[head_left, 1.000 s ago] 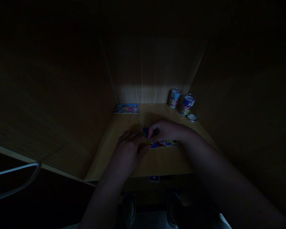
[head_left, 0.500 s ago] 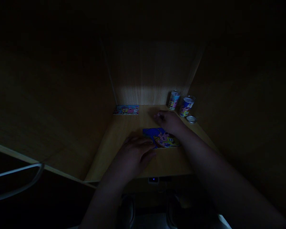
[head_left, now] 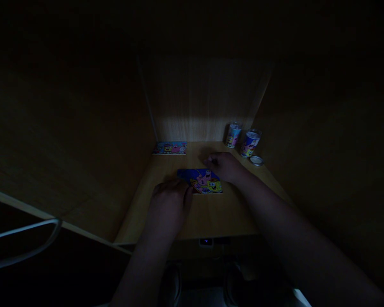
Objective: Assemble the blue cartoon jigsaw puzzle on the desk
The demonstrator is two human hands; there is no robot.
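Note:
A rectangular cartoon picture panel, blue with pink and yellow figures, lies flat on the wooden surface in front of me. My left hand is closed at its left end, fingers curled over the edge and thumb along the lower left side. Just beyond the panel's upper right corner is my right hand, its fingers curled together in a pinch. Whatever sits between those fingertips, if anything, is too dark and small to make out.
Another cartoon panel lies at the back left. Two cartoon-printed cans, a light blue can and a dark blue can, stand back right beside a round metal lid. Wooden walls enclose the surface. A white cable hangs lower left.
The near panel has slid left and slightly away from me, and my left hand has moved left with it, its fingers more curled. My right hand has shifted only slightly.

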